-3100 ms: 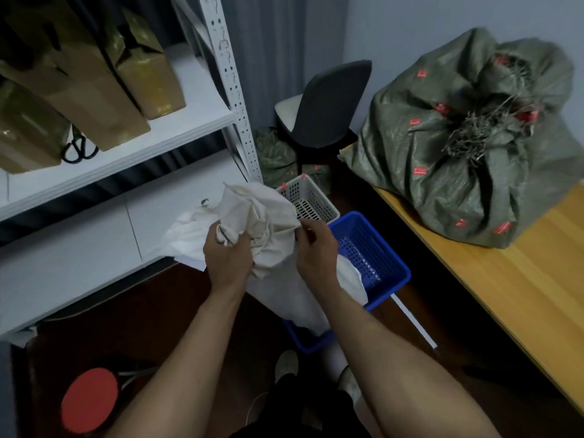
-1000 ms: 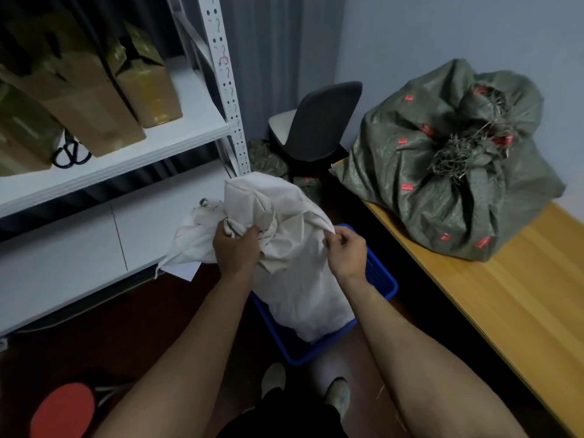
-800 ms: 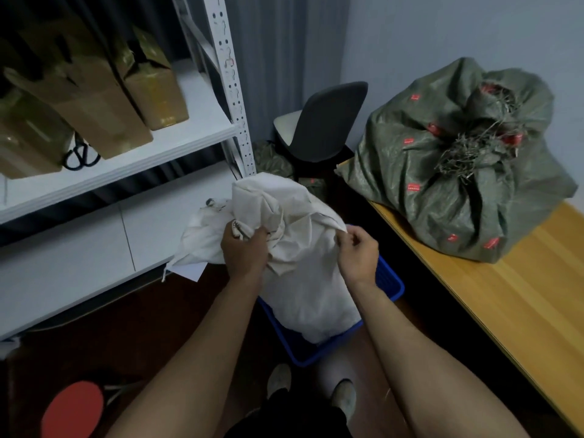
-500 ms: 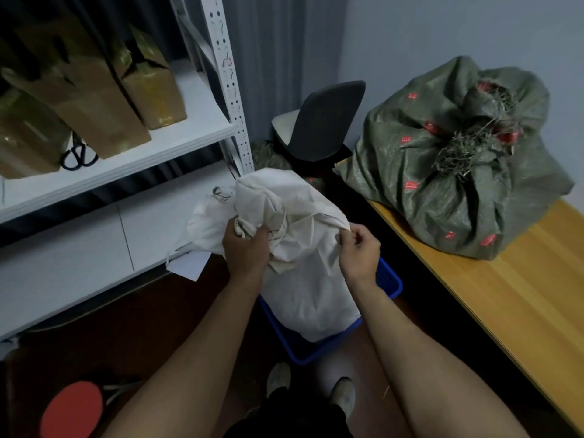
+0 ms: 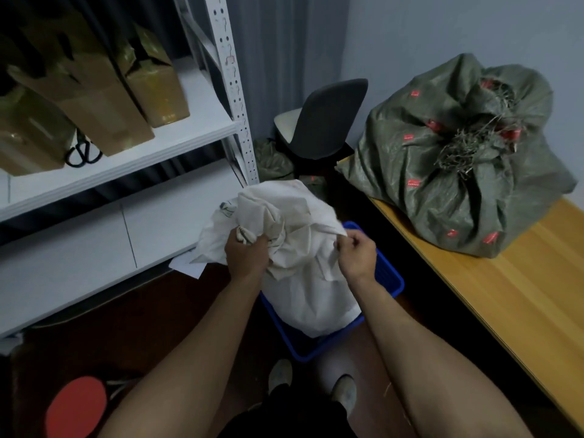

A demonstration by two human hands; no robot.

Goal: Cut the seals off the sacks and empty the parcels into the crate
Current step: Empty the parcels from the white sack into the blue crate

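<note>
both hands stay clenched on the white sack (image 5: 303,279), left hand (image 5: 246,254), right hand (image 5: 357,256), over the blue crate (image 5: 388,279)

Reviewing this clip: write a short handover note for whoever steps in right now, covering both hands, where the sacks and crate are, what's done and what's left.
Left hand: closed on a bunched fold of the white sack.
Right hand: pinching the sack's cloth at its right side.
The white sack is held up, its lower end inside the blue crate on the floor. No parcels are visible; the sack hides the crate's inside.
The green sack sits on the wooden table, its top still bunched and tied.
Scissors lie on the shelf.
Left: finish emptying the white sack, then cut open and empty the green one.
</note>
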